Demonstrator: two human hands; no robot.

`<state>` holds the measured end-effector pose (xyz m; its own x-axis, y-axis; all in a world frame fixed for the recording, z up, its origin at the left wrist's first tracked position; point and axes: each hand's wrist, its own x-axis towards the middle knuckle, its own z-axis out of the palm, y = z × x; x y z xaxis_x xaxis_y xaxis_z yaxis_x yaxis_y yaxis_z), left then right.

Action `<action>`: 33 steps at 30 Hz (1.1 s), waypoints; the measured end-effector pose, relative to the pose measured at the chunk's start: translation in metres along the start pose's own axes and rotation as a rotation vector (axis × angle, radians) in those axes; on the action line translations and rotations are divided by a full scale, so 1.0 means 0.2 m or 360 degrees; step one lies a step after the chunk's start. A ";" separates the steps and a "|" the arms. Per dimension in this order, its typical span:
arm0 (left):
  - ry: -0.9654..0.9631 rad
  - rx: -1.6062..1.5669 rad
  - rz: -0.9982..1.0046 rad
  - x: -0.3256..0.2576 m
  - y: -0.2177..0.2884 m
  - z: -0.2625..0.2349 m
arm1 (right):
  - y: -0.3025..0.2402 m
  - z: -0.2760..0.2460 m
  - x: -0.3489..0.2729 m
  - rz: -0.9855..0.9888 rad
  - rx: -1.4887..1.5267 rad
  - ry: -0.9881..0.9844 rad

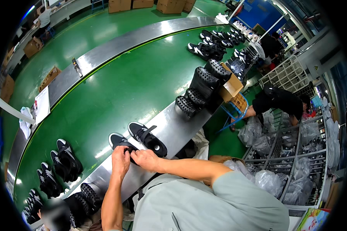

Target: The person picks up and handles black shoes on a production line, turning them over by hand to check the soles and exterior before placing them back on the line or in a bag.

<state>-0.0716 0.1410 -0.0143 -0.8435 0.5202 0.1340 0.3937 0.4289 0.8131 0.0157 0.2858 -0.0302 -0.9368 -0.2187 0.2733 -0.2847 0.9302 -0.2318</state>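
A black sneaker with a silver-white toe [116,139] rests on the metal edge of the bench in front of me. Over its collar are both hands, fingers pinched close together. My left hand [120,161] grips the black upper from the left, while my right hand [145,160] holds it from the right; the exact part between the fingers is hidden. Just to the right lies the matching black sneaker [148,139], toe pointing away, its strap sticking loose to one side. No hand touches that one.
Black shoes with studded soles showing [204,81] are piled to the right beside a cardboard box [232,86]. Pairs of sneakers [67,161] stand on the green belt at left. A person bends by a wire rack [293,161] of plastic bags. Another person is at lower left.
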 end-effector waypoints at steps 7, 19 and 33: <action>0.0268 0.0364 0.0185 -0.09 -0.02 -0.06 | -0.06 0.00 0.04 0.0368 0.0452 0.0076; 0.0164 0.0750 -0.0980 -0.13 -0.04 0.15 | -0.04 0.05 0.20 0.0983 0.0444 -0.0649; 0.0663 0.0754 -0.0224 -0.35 0.13 0.04 | -0.17 0.05 0.18 0.1204 0.1103 -0.1005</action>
<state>0.0004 0.1207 -0.0071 -0.9326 0.1456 0.3302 0.3070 0.8012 0.5137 -0.0104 0.2427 -0.0211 -0.7930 0.0276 -0.6086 0.5119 0.5718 -0.6411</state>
